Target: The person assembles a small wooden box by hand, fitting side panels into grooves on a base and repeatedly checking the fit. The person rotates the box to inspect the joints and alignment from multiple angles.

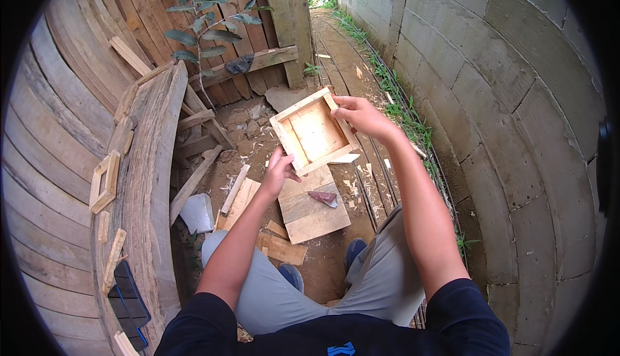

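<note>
Wooden box frame (314,131), square and shallow with raised slat walls around a plank bottom, is held up in the air between both hands, open side facing the person and slightly tilted. The right hand (361,115) pinches the frame's far right corner, fingers curled over the wall's top edge. The left hand (279,170) grips the near left corner from below, thumb pressed against the wall (the other fingers are hidden behind the wood). Directly beneath the frame, on the dirt ground, lies a flat board of joined planks (312,207) with a piece of reddish-brown sandpaper (322,197) resting on it. Loose wood offcuts (282,248) lie near the person's blue shoes (292,276). On the curved plank bench (147,181) to the left sits a smaller open wooden frame (104,181).
</note>
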A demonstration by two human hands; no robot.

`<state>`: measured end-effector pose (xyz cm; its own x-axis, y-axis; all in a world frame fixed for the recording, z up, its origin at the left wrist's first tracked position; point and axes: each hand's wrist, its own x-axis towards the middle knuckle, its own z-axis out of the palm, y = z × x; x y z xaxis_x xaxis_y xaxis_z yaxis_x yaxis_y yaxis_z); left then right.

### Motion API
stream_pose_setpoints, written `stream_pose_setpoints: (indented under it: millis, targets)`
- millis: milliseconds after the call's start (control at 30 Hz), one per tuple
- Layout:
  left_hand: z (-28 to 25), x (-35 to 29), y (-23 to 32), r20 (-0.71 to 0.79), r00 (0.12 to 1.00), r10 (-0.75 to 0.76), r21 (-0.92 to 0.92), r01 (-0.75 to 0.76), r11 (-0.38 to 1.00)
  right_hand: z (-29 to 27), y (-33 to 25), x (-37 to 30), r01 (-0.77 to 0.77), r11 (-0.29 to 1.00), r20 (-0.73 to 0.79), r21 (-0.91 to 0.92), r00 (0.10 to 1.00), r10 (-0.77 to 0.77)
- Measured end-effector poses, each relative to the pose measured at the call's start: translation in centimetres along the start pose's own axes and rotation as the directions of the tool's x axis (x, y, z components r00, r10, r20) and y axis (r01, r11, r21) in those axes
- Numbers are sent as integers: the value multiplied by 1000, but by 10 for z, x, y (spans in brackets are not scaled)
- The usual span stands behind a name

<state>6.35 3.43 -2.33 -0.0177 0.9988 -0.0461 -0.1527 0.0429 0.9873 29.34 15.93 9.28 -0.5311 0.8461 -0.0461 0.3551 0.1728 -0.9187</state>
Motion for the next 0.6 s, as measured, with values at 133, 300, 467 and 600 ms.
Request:
stream_pose_setpoints:
  millis: [133,300,467,600]
  targets:
    - [-8,0,-4,57,998,28,-63,-24,998,0,-17,-10,-20,1000,46,-8,999,20]
    - [-3,-2,3,65,998,-7,-48,10,999,-3,-3,0,-41,999,0,15,999,41]
    - [4,-2,4,-7,998,54,73,-54,996,-1,-1,3,-62,996,3,60,998,62]
    - [1,-1,4,-8,1000,17,25,-17,1000,1,-3,-1,-3,1000,12,25,1000,3]
